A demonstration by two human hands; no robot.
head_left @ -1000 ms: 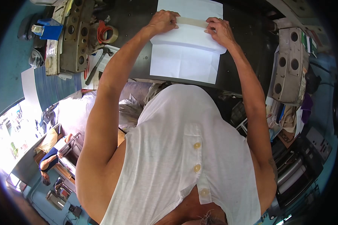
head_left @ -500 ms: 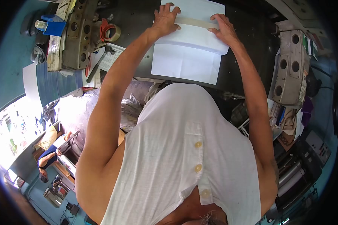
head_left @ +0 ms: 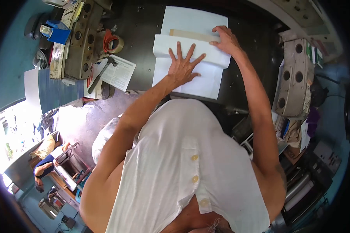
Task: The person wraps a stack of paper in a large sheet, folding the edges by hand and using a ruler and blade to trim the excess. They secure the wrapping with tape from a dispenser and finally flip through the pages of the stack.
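White paper [head_left: 198, 19] lies on the dark table, with a curled, folded flap across its middle. A strip of beige tape [head_left: 194, 35] runs along the upper edge of this flap. My left hand [head_left: 181, 68] has its fingers spread wide over the flap and the lower part of the paper. At the right end of the tape is my right hand [head_left: 226, 40], its thumb and fingers apart, touching the paper near its right edge.
On the left are a red tape dispenser [head_left: 112, 42], a hammer [head_left: 101, 75] on a printed sheet [head_left: 121, 72], a metal block with holes [head_left: 80, 40] and a blue box [head_left: 59, 32]. Another holed block [head_left: 294, 77] stands right. A person [head_left: 46, 165] is far off at lower left.
My left hand has moved down from the tape's left end onto the flap and spread out. My right hand remains by the tape's right end. The view has shifted slightly.
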